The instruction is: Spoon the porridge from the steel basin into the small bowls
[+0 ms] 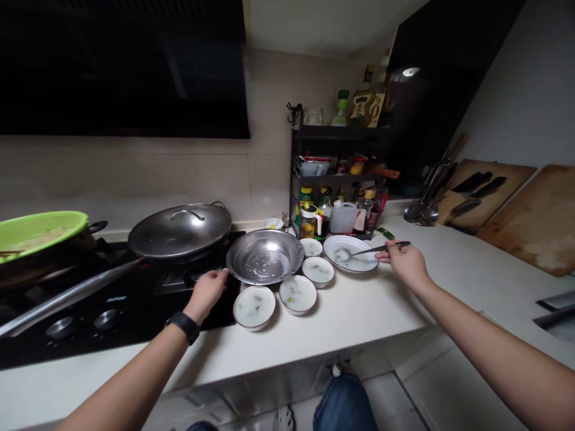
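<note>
My left hand (209, 294), with a dark watch on its wrist, is closed at the near left rim of a steel basin (246, 270). Its thumb lies along that rim, while the other fingers are partly hidden. Only a few white grains and a little liquid show in the basin. In my right hand (402, 260) is the dark handle of a spoon (366, 250), whose head rests in a white fluted plate (368, 261) of pale liquid. Between basin and plate stand several small bowls, among them a front bowl (254, 326) and a middle bowl (297, 311), holding whitish soup with green bits.
A lidded wok (179, 230) and a green colander (45, 230) on a pot occupy the black stove (130, 323). Behind the bowls rises a rack (341, 131) of bottles and jars. Knives in a block (453, 203) and cutting boards (534, 221) stand at right on the white counter (359, 305).
</note>
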Available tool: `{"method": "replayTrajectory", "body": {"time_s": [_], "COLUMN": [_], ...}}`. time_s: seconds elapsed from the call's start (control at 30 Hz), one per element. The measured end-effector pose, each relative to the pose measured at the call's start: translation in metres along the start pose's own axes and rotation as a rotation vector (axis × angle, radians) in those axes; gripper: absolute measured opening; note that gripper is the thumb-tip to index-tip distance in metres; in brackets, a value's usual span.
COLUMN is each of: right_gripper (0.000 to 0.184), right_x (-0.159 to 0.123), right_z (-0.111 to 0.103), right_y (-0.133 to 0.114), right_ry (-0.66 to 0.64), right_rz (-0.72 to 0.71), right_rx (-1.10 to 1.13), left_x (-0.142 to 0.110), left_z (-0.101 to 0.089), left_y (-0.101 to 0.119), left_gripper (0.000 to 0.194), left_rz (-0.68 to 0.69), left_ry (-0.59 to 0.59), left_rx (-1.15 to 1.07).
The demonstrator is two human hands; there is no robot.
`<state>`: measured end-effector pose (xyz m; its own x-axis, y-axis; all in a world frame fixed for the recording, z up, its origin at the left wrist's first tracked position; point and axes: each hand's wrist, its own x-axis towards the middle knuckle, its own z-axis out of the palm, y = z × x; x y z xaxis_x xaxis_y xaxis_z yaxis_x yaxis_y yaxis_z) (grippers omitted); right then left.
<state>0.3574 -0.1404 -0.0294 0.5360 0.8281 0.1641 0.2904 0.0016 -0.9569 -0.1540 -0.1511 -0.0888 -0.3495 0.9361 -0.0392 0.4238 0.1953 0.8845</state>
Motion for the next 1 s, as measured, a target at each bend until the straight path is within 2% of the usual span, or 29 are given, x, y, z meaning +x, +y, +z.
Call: {"method": "replayTrajectory", "body": {"time_s": [0.07, 0.13, 0.27, 0.4, 0.57, 0.67, 0.77, 0.9, 1.0], "right_gripper": [0.005, 0.006, 0.015, 0.014, 0.011, 0.014, 0.015, 0.014, 0.012], "right_x": [0.001, 0.002, 0.002, 0.006, 0.014, 0.012, 0.003, -0.013, -0.026], "right_z": [0.001, 0.001, -0.001, -0.004, 0.009, 0.030, 0.061, 0.112, 0.147], "right_y": [-0.003, -0.007, -0.021, -0.041, -0.074, -0.091, -0.099, -0.090, -0.074], "right_ry": [0.041, 0.071, 0.079, 0.063, 0.006, -0.051, -0.134, -0.220, -0.286], "right_rz": [0.093, 0.164, 0.200, 0.157, 0.111, 0.097, 0.101, 0.108, 0.026], "right_rx": [0.135, 0.214, 0.222, 0.193, 0.173, 0.174, 0.180, 0.161, 0.103], "left_x": [-0.008, -0.020, -0.054, -0.072, -0.067, -0.061, -0.058, -0.057, -0.057], "left_z": [-0.013, -0.024, -0.031, -0.023, -0.012, -0.007, -0.004, -0.002, -0.002], "left_y": [-0.014, -0.032, -0.065, -0.078, -0.073, -0.069, -0.067, -0.070, -0.071], "left_gripper": [0.036, 0.034, 0.036, 0.042, 0.036, 0.032, 0.034, 0.034, 0.034], "left_rz": [0.121, 0.254, 0.459, 0.525, 0.509, 0.485, 0.451, 0.457, 0.474], "left_ry": [0.104, 0.143, 0.057, -0.051, -0.083, -0.108, -0.111, -0.087, -0.090], "left_rx": [0.191, 0.330, 0.476, 0.649, 0.834, 0.910, 0.943, 0.912, 0.891]}}
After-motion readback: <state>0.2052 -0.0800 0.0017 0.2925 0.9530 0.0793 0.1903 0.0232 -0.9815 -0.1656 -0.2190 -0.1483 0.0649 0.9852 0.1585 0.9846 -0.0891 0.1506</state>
